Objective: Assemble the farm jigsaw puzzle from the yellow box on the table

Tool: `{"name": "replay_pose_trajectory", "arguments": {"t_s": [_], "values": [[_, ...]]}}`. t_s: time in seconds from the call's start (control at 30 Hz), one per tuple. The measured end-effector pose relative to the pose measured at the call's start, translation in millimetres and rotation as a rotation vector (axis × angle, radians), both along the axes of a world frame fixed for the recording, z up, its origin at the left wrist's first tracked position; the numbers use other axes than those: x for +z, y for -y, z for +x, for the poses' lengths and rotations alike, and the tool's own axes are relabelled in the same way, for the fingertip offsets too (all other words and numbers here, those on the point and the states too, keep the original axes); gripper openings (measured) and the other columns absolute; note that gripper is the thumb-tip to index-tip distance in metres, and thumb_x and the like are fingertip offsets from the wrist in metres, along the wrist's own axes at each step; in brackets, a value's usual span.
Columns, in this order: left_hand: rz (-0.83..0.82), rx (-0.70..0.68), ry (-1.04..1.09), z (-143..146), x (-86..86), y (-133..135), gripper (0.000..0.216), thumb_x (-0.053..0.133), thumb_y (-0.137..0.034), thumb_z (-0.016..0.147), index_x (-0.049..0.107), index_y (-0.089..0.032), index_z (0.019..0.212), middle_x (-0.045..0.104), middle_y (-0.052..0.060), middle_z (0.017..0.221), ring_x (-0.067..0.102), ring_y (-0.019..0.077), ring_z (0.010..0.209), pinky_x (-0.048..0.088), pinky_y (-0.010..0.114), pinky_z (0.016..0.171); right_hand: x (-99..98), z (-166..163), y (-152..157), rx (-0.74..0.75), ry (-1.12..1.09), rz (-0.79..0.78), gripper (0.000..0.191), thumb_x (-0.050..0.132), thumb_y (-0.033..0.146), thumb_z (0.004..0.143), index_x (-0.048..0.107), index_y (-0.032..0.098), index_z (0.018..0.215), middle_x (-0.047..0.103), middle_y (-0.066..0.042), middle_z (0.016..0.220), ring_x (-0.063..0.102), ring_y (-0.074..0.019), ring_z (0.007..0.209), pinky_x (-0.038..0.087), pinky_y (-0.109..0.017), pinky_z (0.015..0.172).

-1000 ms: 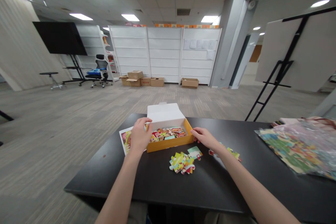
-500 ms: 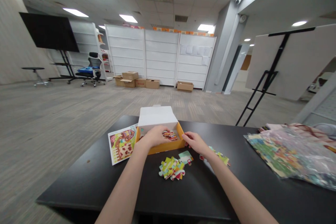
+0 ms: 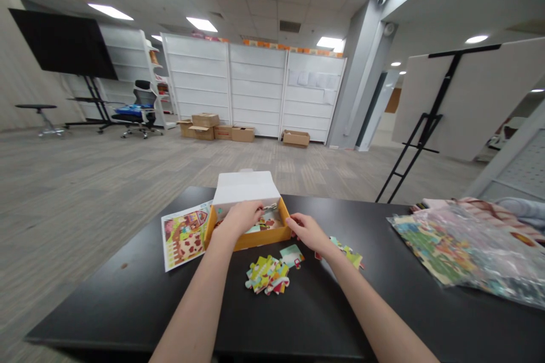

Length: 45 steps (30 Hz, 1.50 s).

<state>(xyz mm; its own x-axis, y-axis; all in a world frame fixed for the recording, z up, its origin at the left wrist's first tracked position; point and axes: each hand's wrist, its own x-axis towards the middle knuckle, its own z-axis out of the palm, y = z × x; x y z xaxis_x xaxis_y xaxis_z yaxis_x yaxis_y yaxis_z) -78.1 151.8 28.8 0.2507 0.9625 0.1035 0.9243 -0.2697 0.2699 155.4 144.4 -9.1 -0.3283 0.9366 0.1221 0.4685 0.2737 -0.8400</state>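
An open orange puzzle box (image 3: 255, 238) with a raised white lid (image 3: 246, 187) stands on the black table (image 3: 298, 317). My left hand (image 3: 240, 219) reaches into the box, fingers curled over the loose puzzle pieces (image 3: 268, 221) inside; what it grips is hidden. My right hand (image 3: 307, 232) rests against the box's right wall, fingers bent on its edge. A small cluster of joined puzzle pieces (image 3: 266, 275) lies in front of the box. More pieces (image 3: 349, 252) lie beside my right wrist.
A printed picture sheet (image 3: 183, 233) lies left of the box. A plastic-wrapped colourful puzzle sheet (image 3: 464, 252) covers the table's right side. Beyond are an easel board (image 3: 460, 96), cardboard boxes (image 3: 208, 125), white shelves and an office chair (image 3: 140, 110).
My left hand moved from the box's left wall into the box, onto the pieces. The camera view shifted rightwards; the right hand stays at the box's right side.
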Motion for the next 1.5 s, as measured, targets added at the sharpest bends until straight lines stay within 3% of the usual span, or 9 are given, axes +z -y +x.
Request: {"name": "replay_pose_trajectory", "arguments": {"t_s": [0.13, 0.27, 0.5, 0.67, 0.83, 1.0, 1.23, 1.37, 1.5], "values": [[0.041, 0.067, -0.059, 2.8, -0.3, 1.0, 0.034, 0.043, -0.022, 0.096, 0.063, -0.016, 0.123, 0.075, 0.018, 0.106, 0.072, 0.0295, 0.097, 0.051, 0.040, 0.086, 4.0, -1.5, 3.0, -0.004, 0.001, 0.002, 0.033, 0.053, 0.044, 0.093, 0.070, 0.016, 0.094, 0.069, -0.004, 0.076, 0.064, -0.0158, 0.063, 0.049, -0.027, 0.061], [0.053, 0.013, -0.062, 5.6, -0.7, 0.6, 0.038, 0.051, -0.020, 0.090, 0.061, -0.017, 0.127, 0.073, 0.018, 0.114, 0.070, 0.0312, 0.103, 0.051, 0.041, 0.089, 5.5, -2.3, 4.2, -0.008, 0.020, 0.017, 0.033, 0.053, 0.043, 0.094, 0.071, 0.016, 0.095, 0.069, -0.004, 0.075, 0.064, -0.0166, 0.065, 0.048, -0.027, 0.062], [0.020, -0.143, -0.010, 10.1, -7.0, -7.0, 0.034, 0.067, -0.035, 0.081, 0.070, -0.025, 0.113, 0.075, 0.007, 0.113, 0.070, 0.0266, 0.102, 0.050, 0.031, 0.087, 5.7, -2.2, 4.6, -0.017, 0.043, 0.016, 0.033, 0.051, 0.041, 0.095, 0.071, 0.015, 0.095, 0.068, -0.003, 0.071, 0.064, -0.0162, 0.066, 0.047, -0.026, 0.062], [-0.002, -0.153, -0.008, 11.1, -10.9, -11.0, 0.034, 0.074, -0.041, 0.076, 0.072, -0.024, 0.106, 0.076, 0.006, 0.108, 0.071, 0.0265, 0.097, 0.050, 0.029, 0.081, 5.8, -2.8, 6.0, -0.015, 0.044, 0.022, 0.034, 0.049, 0.041, 0.095, 0.070, 0.015, 0.095, 0.066, -0.003, 0.069, 0.062, -0.0162, 0.065, 0.046, -0.026, 0.060], [0.028, -0.098, -0.040, 14.7, -9.1, -8.7, 0.022, 0.057, -0.036, 0.093, 0.071, -0.023, 0.104, 0.077, 0.009, 0.096, 0.073, 0.0263, 0.088, 0.050, 0.031, 0.075, 5.8, -3.0, 7.3, -0.017, 0.044, 0.033, 0.034, 0.049, 0.042, 0.096, 0.070, 0.016, 0.094, 0.066, -0.002, 0.070, 0.063, -0.0159, 0.066, 0.046, -0.025, 0.061], [0.111, -0.023, -0.087, 19.4, -4.1, -5.0, 0.026, 0.045, -0.025, 0.099, 0.064, -0.018, 0.115, 0.076, 0.015, 0.101, 0.073, 0.0294, 0.093, 0.051, 0.036, 0.080, 6.5, -2.6, 8.5, -0.020, 0.061, 0.042, 0.035, 0.048, 0.043, 0.096, 0.070, 0.015, 0.092, 0.065, -0.002, 0.069, 0.062, -0.0152, 0.065, 0.046, -0.025, 0.060], [0.310, 0.081, -0.066, 20.3, 20.9, 22.7, 0.034, 0.031, -0.026, 0.105, 0.051, -0.017, 0.132, 0.071, 0.015, 0.113, 0.070, 0.0298, 0.103, 0.053, 0.040, 0.084, 3.5, 3.2, -1.4, -0.015, -0.055, -0.004, 0.038, 0.056, 0.050, 0.091, 0.069, 0.016, 0.102, 0.071, -0.005, 0.086, 0.063, -0.0142, 0.067, 0.047, -0.025, 0.060], [0.626, -0.159, 0.051, 34.0, 30.0, 54.3, 0.027, 0.040, -0.017, 0.102, 0.055, -0.019, 0.125, 0.065, 0.012, 0.121, 0.065, 0.0240, 0.110, 0.054, 0.035, 0.089, 16.6, 13.1, -3.9, -0.142, -0.285, -0.106, 0.055, 0.053, 0.069, 0.087, 0.066, 0.016, 0.088, 0.068, -0.005, 0.078, 0.051, -0.0101, 0.052, 0.037, -0.023, 0.047], [0.665, -0.341, 0.041, 59.3, 27.3, 78.0, 0.028, 0.047, -0.011, 0.099, 0.058, -0.020, 0.122, 0.066, 0.009, 0.115, 0.065, 0.0223, 0.103, 0.055, 0.033, 0.084, 35.7, 27.4, 6.8, 0.042, -0.541, -0.443, 0.063, 0.052, 0.078, 0.083, 0.066, 0.017, 0.094, 0.067, -0.004, 0.071, 0.051, -0.0102, 0.050, 0.027, -0.020, 0.041]]}}
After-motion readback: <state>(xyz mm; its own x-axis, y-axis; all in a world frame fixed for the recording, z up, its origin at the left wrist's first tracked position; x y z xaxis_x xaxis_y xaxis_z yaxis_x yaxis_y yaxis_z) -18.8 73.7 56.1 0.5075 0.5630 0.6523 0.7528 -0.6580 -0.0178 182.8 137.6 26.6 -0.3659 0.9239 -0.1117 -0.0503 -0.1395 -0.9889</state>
